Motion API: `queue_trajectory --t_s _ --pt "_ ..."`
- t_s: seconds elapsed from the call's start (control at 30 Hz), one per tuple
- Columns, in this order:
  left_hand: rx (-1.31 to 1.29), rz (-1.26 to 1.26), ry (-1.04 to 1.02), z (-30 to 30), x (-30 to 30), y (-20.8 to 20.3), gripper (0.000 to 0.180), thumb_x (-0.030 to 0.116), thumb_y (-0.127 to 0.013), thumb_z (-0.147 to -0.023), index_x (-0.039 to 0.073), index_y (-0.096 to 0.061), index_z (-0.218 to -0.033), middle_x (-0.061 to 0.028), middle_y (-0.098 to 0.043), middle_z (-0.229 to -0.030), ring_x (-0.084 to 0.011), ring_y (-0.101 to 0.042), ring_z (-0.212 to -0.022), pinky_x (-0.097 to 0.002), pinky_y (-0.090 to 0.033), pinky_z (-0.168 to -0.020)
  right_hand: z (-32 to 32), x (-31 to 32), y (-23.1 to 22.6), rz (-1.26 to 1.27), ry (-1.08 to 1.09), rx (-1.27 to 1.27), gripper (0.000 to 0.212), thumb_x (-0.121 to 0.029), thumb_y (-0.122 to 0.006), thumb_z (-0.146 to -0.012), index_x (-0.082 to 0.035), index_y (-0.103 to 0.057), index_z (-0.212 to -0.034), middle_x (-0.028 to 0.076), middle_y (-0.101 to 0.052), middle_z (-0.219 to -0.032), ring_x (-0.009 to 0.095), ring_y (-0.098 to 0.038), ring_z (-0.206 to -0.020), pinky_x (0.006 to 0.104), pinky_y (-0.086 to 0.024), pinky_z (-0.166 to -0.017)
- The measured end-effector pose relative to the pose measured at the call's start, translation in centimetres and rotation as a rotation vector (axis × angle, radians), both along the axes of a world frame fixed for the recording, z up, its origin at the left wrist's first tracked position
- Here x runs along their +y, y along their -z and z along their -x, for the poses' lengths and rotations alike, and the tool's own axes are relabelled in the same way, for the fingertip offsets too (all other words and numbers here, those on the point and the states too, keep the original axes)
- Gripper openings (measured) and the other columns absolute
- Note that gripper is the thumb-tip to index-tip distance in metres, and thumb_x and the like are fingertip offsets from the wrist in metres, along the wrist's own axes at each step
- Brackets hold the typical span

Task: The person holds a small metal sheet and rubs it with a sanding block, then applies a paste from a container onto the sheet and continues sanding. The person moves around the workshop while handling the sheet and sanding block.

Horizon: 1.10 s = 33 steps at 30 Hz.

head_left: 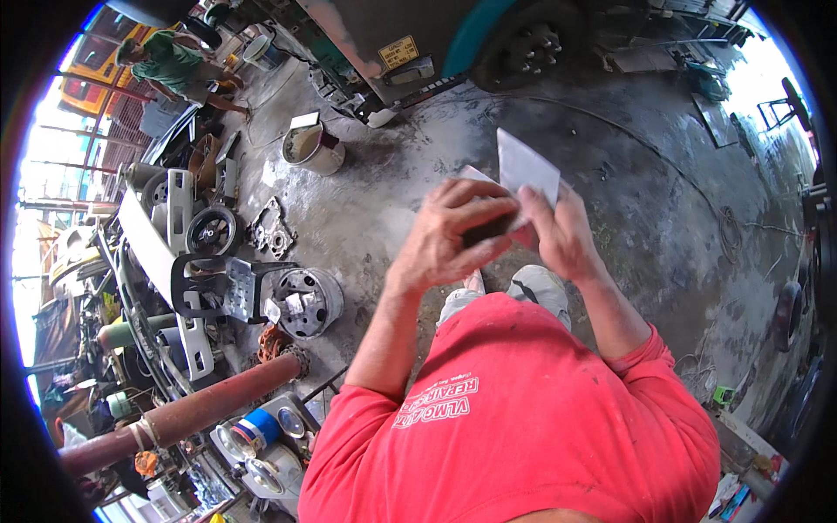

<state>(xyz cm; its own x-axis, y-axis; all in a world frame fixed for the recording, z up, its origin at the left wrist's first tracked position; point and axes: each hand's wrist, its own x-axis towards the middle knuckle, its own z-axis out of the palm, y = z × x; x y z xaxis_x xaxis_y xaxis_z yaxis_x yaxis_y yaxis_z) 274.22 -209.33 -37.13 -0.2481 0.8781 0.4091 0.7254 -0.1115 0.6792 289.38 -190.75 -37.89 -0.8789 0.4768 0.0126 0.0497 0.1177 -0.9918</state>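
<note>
In front of my chest, both hands are raised over the floor. A stiff, pale, paper-like sheet (527,167) stands up between them, with one corner pointing away from me. My right hand (562,228) pinches its lower edge, thumb across the near side. My left hand (458,228) is closed, its fingers curled against a smaller pale flap that shows behind the knuckles. Whether the flap belongs to the same sheet cannot be told. Under the left fingers is a dark patch, and a bit of red shows between the hands; both are too blurred to name.
A vehicle with a dark wheel (532,50) stands ahead. To the left are a bucket (324,159), a steel wheel rim (324,301), a red-brown pipe (218,394) and piled car parts. A hose (628,131) crosses the wet floor. Another person (179,68) bends at far left.
</note>
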Motion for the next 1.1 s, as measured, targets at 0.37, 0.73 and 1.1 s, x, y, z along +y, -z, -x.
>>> queue_trajectory --t_s 0.37,0.73,1.1 --pt "-0.359 -0.358 -0.202 -2.3 7.6 -2.4 0.063 0.032 -0.085 -0.078 0.013 -0.076 -0.138 -0.0152 -0.068 -0.140 -0.0374 -0.061 -0.128 -0.0518 -0.041 -0.115 9.4 16.2 1.5 0.834 -0.194 0.096 0.033 -0.027 -0.072 -0.103 -0.001 -0.069 -0.123 0.010 -0.074 -0.116 0.022 -0.075 -0.100 0.0386 -0.063 -0.088" --pt "-0.135 -0.060 -0.744 -1.2 13.4 1.6 0.052 0.027 -0.085 -0.082 0.011 -0.078 -0.131 -0.0135 -0.067 -0.139 -0.0360 -0.061 -0.129 -0.0496 -0.046 -0.112 9.5 23.7 2.2 0.377 -0.560 -0.049 0.034 -0.025 -0.065 -0.108 0.004 -0.067 -0.126 0.009 -0.072 -0.118 0.014 -0.068 -0.105 0.0338 -0.057 -0.093" --pt "-0.170 -0.023 -0.618 -3.0 19.8 -1.0 0.056 0.026 -0.085 -0.078 0.011 -0.077 -0.132 -0.0148 -0.068 -0.139 -0.0358 -0.060 -0.132 -0.0516 -0.044 -0.112 15.7 28.4 3.3 0.717 -0.190 -0.058 0.032 -0.027 -0.072 -0.104 -0.001 -0.069 -0.123 0.009 -0.074 -0.114 0.021 -0.073 -0.100 0.0361 -0.060 -0.089"
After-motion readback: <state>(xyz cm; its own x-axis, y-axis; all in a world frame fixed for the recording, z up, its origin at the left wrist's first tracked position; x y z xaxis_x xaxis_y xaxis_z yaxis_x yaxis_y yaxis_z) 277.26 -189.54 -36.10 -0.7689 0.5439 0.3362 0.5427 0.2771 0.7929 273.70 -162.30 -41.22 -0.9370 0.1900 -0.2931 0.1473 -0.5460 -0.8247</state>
